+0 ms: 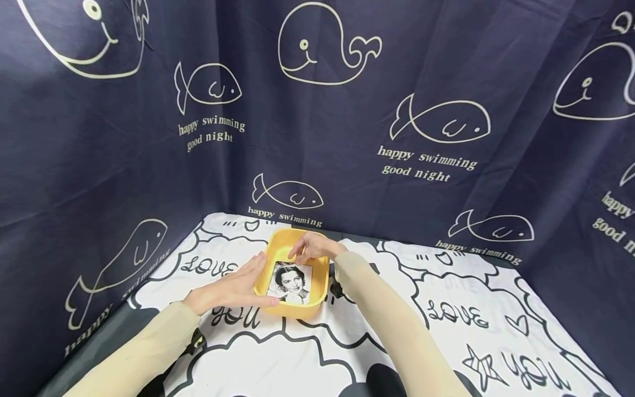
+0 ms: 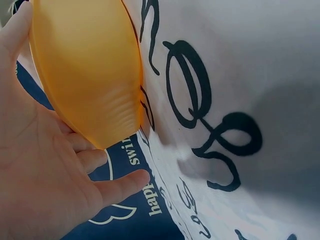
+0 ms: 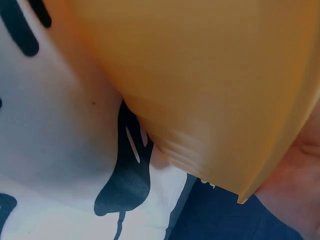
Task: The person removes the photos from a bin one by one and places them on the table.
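Note:
A yellow plastic basin (image 1: 290,311) stands on the patterned cloth, and a black-and-white photo card (image 1: 292,284) of a person lies inside it. My left hand (image 1: 235,284) rests against the basin's left side, its thumb along the near rim. In the left wrist view that hand (image 2: 55,165) has its fingers spread beside the yellow wall. My right hand (image 1: 312,246) reaches over the far right rim, its bent fingers down at the card's upper edge. Whether they pinch the card is too small to tell. The basin wall (image 3: 200,90) hides those fingertips in the right wrist view.
The white cloth (image 1: 263,364) with black lettering and cloud outlines covers the table. Dark blue curtains (image 1: 347,143) with fish and whale drawings hang behind it and at both sides, close beyond the basin.

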### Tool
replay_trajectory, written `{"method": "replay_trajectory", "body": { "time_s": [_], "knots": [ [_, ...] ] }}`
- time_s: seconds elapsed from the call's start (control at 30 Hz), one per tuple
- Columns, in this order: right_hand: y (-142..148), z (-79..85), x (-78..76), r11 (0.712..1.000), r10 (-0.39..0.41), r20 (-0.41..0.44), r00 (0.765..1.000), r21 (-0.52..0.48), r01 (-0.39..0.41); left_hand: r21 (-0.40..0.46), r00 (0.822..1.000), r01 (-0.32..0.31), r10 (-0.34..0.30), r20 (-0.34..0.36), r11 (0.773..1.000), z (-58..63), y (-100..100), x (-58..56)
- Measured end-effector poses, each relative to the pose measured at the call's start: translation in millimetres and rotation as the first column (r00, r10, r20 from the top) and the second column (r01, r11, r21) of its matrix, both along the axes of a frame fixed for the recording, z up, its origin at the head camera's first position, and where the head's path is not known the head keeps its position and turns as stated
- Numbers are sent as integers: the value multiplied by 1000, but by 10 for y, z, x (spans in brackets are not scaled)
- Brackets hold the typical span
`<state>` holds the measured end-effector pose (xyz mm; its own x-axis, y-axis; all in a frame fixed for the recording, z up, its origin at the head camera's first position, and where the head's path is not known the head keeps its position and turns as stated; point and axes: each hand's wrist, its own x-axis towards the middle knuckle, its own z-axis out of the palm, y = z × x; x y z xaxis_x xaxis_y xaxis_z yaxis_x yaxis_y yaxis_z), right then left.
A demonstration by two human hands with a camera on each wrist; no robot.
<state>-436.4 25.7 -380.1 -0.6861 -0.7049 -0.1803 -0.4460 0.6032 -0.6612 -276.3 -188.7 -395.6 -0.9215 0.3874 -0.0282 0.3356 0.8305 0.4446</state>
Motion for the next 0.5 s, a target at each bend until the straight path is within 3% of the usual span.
{"method": "replay_trajectory", "body": {
  "time_s": [0.33, 0.5],
  "knots": [
    [15, -28, -30, 998, 3, 1, 1000, 66, -3, 9, 1000, 3, -3, -6, 1000, -2, 5, -11],
    [-5, -29, -21, 993, 44, -58, 997, 112, -37, 11, 1000, -5, 5, -5, 1000, -12, 9, 8]
  ]
}}
